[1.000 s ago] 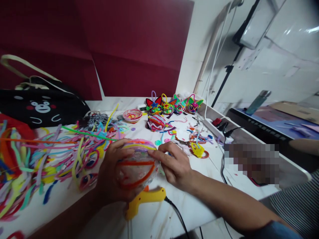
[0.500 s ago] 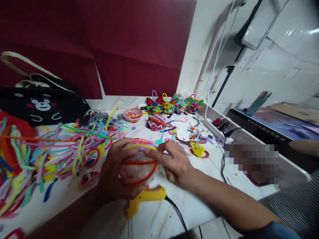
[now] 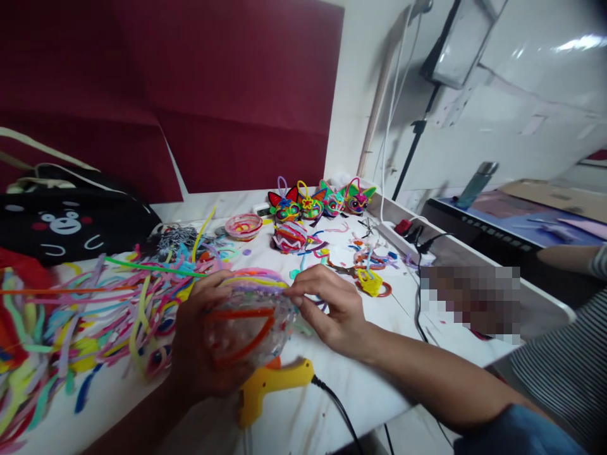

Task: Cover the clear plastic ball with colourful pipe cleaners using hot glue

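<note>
My left hand (image 3: 192, 341) is wrapped round a clear, rounded plastic shell (image 3: 237, 335), tilted up above the table. Orange pipe cleaners form a curved outline on its near side, and a band of pink, yellow and purple pipe cleaners (image 3: 258, 280) runs along its top. At the right end of this band, the thumb and forefinger of my right hand (image 3: 332, 306) pinch a purple pipe cleaner; its tip is hidden by the fingers. Just below the shell, a yellow hot glue gun (image 3: 275, 381) lies on the table, its black cord trailing toward me.
Loose pipe cleaners (image 3: 109, 309) cover the left side, before a black bag (image 3: 66, 224). Several cat-like ornaments (image 3: 287, 205) line the back, near a pink-red bowl (image 3: 243, 226). Scissors (image 3: 341, 270) and a power strip (image 3: 403, 243) lie right. A co-worker's striped sleeve (image 3: 564, 354) is beyond.
The shell has shifted slightly left and tilted in my left hand. My right forefinger, earlier pressed along the band's top, has drawn back to a pinch at its right end. The view has turned slightly right.
</note>
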A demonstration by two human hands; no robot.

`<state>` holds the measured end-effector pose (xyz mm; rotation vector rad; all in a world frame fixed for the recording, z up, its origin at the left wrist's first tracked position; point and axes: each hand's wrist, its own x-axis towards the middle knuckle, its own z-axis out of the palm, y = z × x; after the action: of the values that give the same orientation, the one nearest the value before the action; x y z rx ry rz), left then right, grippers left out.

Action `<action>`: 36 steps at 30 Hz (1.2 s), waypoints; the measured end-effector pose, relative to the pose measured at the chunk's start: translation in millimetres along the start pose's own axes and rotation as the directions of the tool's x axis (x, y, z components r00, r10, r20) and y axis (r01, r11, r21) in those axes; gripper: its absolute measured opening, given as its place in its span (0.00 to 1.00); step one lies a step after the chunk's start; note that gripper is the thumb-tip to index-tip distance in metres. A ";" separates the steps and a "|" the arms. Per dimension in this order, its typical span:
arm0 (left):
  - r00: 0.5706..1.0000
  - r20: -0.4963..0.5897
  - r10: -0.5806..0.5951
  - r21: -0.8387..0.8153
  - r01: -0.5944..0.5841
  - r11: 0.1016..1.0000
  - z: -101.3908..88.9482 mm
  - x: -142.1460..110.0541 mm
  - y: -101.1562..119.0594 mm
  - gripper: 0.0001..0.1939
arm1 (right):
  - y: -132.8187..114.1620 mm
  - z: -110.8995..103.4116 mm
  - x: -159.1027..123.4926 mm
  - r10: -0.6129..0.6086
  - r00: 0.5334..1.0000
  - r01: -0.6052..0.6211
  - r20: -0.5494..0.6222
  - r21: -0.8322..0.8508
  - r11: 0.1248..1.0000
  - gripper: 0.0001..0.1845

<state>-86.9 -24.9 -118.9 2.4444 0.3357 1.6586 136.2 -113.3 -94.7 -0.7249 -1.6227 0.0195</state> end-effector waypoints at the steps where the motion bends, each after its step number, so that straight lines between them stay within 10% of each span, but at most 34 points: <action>1: 1.000 -0.003 -0.002 -0.001 0.002 1.000 -0.2 -0.5 -0.8 0.38 | 0.6 -0.3 0.1 0.033 0.999 -0.033 -0.007 0.035 0.999 0.10; 10: 0.996 -0.022 -0.091 -0.071 0.089 0.994 -0.9 -5.4 -4.1 0.40 | 5.9 -0.5 1.5 0.429 0.899 -0.431 0.093 0.365 0.825 0.03; 21: 0.999 -0.021 -0.028 -0.032 0.027 0.999 -2.6 2.3 0.6 0.41 | 11.7 1.5 4.2 0.733 0.570 -0.755 0.372 0.590 0.287 0.28; 36: 0.994 -0.030 -0.108 -0.154 0.103 0.983 2.4 -5.3 3.4 0.41 | 14.0 -2.4 1.1 0.624 0.527 -0.789 0.578 0.605 0.106 0.31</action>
<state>-86.3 -29.6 -123.6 2.2473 0.3249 1.6255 144.4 -102.6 -99.0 -0.6581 -1.0048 1.5808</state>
